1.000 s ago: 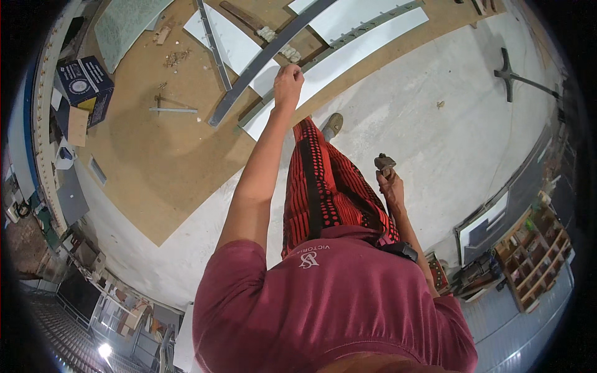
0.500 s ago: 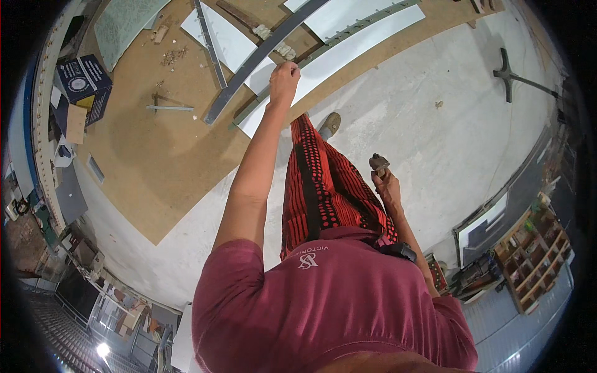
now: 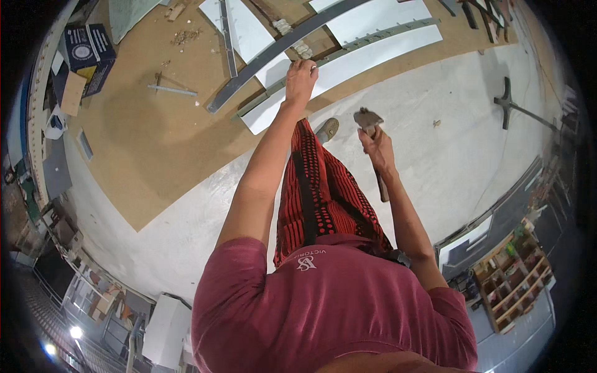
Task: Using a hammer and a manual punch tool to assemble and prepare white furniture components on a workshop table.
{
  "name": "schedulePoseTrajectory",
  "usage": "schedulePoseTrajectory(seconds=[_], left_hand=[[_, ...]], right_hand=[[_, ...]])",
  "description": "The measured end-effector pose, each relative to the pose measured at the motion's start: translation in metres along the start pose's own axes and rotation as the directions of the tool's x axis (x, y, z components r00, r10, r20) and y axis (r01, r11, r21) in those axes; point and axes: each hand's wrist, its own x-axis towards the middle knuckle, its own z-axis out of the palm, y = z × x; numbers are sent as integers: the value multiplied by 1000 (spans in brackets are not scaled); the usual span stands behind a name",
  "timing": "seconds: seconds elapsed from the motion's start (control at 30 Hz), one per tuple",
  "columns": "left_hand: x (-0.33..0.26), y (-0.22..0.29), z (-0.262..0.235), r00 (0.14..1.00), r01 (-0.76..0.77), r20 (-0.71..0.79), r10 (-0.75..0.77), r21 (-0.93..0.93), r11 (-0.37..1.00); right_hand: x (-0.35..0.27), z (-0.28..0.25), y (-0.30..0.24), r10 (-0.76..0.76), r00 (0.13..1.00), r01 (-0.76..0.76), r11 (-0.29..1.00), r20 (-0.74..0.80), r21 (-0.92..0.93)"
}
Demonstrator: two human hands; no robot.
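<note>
My right hand is wrapped around the handle of a hammer, gripping it close under the head. The handle's end pokes out below the hand. My left hand is closed in a pinch over a narrow grey-green strip with a row of small pegs or nails along it. What its fingertips hold, if anything, is too small to make out. A long white panel lies along the near side of that strip. Beyond it runs a dark curved bar.
The brown board underneath carries a thin metal bar and scattered chips. A dark box stands at the far left. On the pale floor at right is a dark stand. A compartmented wooden tray lies at lower right.
My right hand has come up and forward with the hammer, so its handle now shows. My left hand stays at the strip, while the whole view has shifted slightly.
</note>
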Motion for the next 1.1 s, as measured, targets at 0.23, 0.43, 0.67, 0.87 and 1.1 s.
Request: schedulePoseTrajectory(seconds=[0.23,0.43,0.67,0.87,1.1], left_hand=[[4,-3,-8,998,66,20,-64,-98,993],[3,-4,-6,998,61,23,-59,-69,996],[3,-2,-8,997,71,-16,-72,-81,994],[4,3,-11,999,41,-11,-41,-28,999],[2,-5,-9,998,65,-1,-65,-46,997]], right_hand=[[44,17,-72,-101,994,95,987,41,128],[76,31,-86,-230,970,202,946,85,255],[89,36,-110,-211,971,194,970,115,144],[105,46,-107,-190,970,165,973,152,163],[108,50,-102,-182,970,165,980,163,109]])
